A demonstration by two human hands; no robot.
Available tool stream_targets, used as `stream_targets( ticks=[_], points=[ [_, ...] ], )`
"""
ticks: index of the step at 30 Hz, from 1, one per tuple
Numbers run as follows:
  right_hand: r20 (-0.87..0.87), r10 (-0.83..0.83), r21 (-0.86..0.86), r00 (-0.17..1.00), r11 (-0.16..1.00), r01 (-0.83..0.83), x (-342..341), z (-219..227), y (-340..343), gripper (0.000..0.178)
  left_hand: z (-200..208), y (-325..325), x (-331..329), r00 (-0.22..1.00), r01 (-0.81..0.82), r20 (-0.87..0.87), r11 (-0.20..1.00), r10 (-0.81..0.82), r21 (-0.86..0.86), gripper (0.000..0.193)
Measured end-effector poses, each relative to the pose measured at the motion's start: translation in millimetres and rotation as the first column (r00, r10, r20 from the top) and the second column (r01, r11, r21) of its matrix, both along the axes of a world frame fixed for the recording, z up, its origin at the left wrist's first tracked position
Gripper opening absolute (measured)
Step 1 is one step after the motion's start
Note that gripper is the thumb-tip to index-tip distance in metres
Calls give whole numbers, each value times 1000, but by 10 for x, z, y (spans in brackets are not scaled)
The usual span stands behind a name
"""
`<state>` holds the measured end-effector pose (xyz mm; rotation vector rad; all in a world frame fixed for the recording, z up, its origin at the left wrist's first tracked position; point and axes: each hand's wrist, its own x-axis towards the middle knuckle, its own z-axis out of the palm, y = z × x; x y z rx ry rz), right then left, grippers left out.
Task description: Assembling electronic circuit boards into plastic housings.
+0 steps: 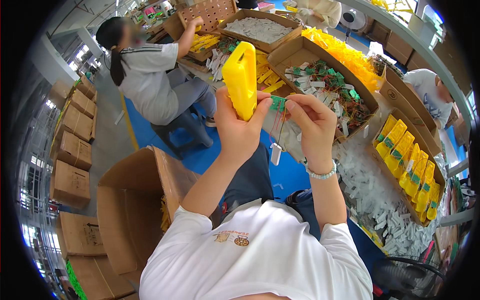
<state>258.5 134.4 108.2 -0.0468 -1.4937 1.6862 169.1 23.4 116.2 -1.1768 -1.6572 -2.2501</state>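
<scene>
My left hand (239, 125) is closed around a yellow plastic housing (240, 75), long and upright with a loop-like opening at its top. Between both hands is a small green circuit board (278, 103), pinched at its right end by the thumb and fingers of my right hand (314, 122). My left thumb and fingertip reach the board's left end. Thin red and dark wires run down from the board to a small white rectangular piece (275, 154), which dangles freely below my hands.
At the right, a carton (372, 107) holds green boards with wires and white pieces. Yellow housings with boards stand in another box (407, 165), beside piled white strips (370, 192). An open carton (130, 210) is at my left. Co-workers (150, 75) sit nearby.
</scene>
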Motion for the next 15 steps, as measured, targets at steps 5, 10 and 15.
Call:
stream_targets(
  ticks=[5, 10, 15],
  points=[
    [7, 38, -104, 999, 994, -37, -77, -72, 133, 12, 25, 32, -224, 900, 331, 218, 917, -378, 223, 35],
    [30, 79, -142, 996, 987, -74, -57, -169, 280, 13, -75, 202, -404, 847, 338, 379, 928, -372, 157, 36],
    [103, 141, -106, 985, 986, -130, -13, -194, 274, 13, -245, 366, -465, 883, 308, 332, 944, -330, 119, 50]
  ],
)
